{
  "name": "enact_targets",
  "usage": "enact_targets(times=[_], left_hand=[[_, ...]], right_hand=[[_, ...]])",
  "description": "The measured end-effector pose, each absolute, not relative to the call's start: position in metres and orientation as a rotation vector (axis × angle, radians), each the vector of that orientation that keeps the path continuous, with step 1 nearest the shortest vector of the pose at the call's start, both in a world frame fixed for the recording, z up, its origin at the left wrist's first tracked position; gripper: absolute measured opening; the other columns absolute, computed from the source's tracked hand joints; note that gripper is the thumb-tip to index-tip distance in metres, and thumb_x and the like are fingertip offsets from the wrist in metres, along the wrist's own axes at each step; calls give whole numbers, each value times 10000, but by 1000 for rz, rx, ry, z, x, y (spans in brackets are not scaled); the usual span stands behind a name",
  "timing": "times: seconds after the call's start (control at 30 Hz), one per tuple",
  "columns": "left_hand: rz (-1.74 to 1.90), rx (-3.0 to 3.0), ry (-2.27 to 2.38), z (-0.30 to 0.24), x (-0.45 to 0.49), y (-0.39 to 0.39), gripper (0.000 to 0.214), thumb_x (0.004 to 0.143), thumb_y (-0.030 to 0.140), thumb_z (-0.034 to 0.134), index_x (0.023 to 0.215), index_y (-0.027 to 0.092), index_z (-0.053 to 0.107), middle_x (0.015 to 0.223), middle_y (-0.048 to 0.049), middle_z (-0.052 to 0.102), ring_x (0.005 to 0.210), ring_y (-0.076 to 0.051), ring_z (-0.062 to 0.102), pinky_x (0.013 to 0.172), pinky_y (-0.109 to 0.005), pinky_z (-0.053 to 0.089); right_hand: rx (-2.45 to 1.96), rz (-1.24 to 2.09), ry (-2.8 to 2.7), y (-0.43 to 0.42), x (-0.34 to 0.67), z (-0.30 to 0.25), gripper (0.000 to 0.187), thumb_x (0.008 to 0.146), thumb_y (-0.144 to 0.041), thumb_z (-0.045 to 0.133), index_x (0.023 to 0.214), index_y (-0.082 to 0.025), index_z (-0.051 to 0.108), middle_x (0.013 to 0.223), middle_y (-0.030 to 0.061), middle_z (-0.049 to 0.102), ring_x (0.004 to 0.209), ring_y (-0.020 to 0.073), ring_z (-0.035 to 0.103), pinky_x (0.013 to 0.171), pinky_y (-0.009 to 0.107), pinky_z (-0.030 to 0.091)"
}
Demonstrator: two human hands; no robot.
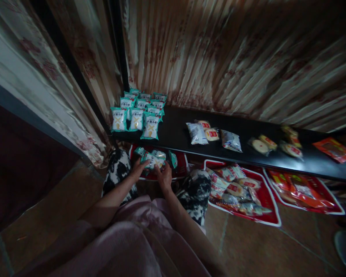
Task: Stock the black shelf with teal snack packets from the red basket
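Between my two hands is a teal-and-white snack bag, held just above a red basket between my knees. My left hand grips the bag's left side, thumb on its front. At its lower right edge, my right hand has its fingers closed on it. More teal bags lie in the basket behind and beside it, such as one bag near the right wall. On the black shelf above, several matching bags stand upright in rows at the left end.
Farther right on the shelf lie white packets, wrapped round pastries and an orange packet. Two more baskets, one with mixed snacks and one with orange packets, stand on the tiled floor. A pleated curtain hangs behind the shelf.
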State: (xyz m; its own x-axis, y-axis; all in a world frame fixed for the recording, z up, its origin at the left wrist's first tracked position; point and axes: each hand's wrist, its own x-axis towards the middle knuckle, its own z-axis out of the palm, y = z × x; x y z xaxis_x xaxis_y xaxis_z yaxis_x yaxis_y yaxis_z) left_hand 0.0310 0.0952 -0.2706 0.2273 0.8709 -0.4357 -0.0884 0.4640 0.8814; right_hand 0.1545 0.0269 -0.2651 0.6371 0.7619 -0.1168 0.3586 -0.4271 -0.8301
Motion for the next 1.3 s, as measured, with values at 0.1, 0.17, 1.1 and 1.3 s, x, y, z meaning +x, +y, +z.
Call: enact_targets(times=[0.1, 0.17, 1.1, 1.3], left_hand=[[773, 805, 1125, -273, 30, 96, 516, 648, 433, 727, 1083, 180, 615, 1004, -78, 685, 822, -188, 650, 556, -222, 503], [762, 784, 1096, -275, 29, 97, 512, 641, 433, 729, 1078, 192, 614, 1019, -73, 683, 816, -185, 653, 558, -228, 502], [706, 592, 960, -269, 31, 98, 349, 645, 339, 737, 936, 161, 658, 922, -76, 693, 782, -178, 644, 570, -238, 506], [715, 572, 947, -279, 30, 100, 410, 616, 375, 790, 930, 156, 641, 903, -71, 686, 722, -159, 647, 611, -265, 528]], right_hand=[[-2007, 654, -852, 26, 161, -267, 728, 724, -591, 564, 1265, -104, 523, 1055, 155, 622, 879, 244, 602, 817, 370, 462], [-1980, 672, -829, 25, 167, -270, 722, 718, -594, 569, 1249, -106, 541, 1035, 142, 638, 861, 234, 609, 796, 354, 470], [-1337, 1171, -323, 15, 164, -248, 504, 689, -465, 684, 1089, -165, 617, 945, 80, 719, 832, 229, 680, 761, 349, 541], [-1377, 1126, -380, 13, 162, -238, 452, 678, -456, 683, 1032, -185, 610, 916, 51, 711, 851, 225, 666, 764, 346, 535]])
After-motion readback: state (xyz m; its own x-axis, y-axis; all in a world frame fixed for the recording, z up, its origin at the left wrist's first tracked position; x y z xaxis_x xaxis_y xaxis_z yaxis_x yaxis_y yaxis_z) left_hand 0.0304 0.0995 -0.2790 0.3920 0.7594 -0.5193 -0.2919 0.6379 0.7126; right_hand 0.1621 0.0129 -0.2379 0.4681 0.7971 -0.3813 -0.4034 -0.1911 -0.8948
